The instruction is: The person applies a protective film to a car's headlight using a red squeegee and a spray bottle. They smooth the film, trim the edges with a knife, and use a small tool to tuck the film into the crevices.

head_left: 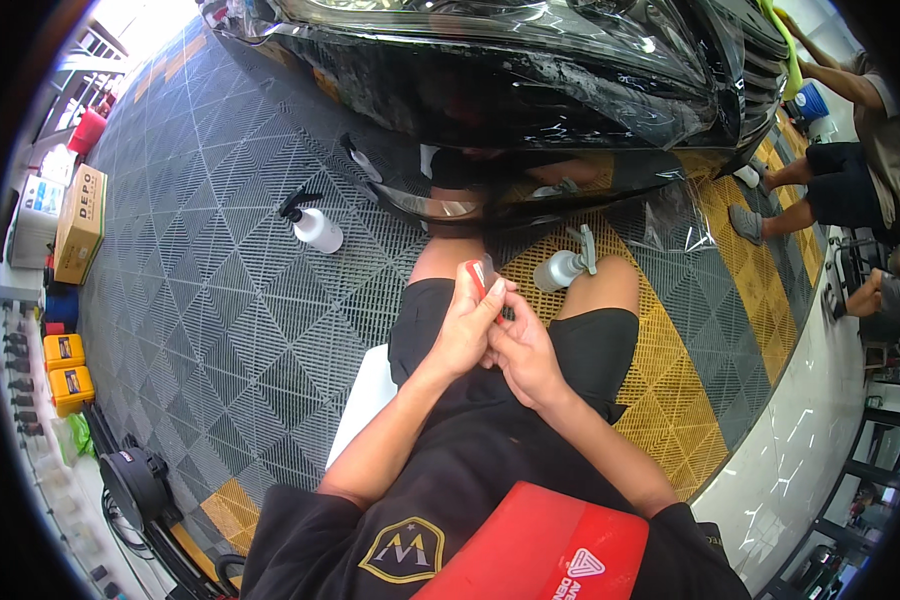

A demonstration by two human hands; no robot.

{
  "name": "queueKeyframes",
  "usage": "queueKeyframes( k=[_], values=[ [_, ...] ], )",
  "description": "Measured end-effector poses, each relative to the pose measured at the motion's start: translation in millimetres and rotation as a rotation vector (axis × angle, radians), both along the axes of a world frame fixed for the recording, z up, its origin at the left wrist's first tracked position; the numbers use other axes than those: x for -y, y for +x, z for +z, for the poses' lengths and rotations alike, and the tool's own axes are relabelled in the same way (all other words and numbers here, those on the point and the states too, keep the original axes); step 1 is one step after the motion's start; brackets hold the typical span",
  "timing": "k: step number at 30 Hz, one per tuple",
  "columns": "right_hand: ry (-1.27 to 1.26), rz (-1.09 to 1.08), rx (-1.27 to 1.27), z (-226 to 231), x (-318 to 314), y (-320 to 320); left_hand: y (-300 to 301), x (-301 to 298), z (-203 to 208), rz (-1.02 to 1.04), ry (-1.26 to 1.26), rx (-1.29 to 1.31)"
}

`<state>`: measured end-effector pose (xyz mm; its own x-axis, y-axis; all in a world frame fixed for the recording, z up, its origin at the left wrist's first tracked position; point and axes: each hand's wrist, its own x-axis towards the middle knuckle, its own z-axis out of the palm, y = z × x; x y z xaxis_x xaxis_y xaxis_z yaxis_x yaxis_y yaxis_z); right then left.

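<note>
Taking the black car bumper (570, 110) as our landmark, whose upper part runs out of view, we find a slim red tool (475, 274) in front of it, over our lap. Our left hand (464, 328) is clamped around the tool, hiding most of its body. Our right hand (523, 348) meets it; we cannot tell whether those bunched fingertips pinch the tool. One spray bottle (317, 230) stands left of the bumper; another (558, 271), partly hidden by our knee, is before it. Right of the bumper, a co-worker (845, 170) is cut off.
</note>
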<state>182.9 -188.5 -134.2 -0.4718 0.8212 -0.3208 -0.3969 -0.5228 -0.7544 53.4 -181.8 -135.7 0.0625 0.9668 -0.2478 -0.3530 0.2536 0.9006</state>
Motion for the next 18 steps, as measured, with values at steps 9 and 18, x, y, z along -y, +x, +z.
queueKeyframes(
  k=[9,18],
  values=[
    [-0.145,0.161,0.021,16.8,-6.7,68.5,-21.2,-4.6,-20.6,0.478,-0.300,0.694],
    [0.345,0.271,0.479,47.1,-1.8,73.2,-33.1,-7.6,-6.6,0.071,-0.019,0.470]
  ],
)
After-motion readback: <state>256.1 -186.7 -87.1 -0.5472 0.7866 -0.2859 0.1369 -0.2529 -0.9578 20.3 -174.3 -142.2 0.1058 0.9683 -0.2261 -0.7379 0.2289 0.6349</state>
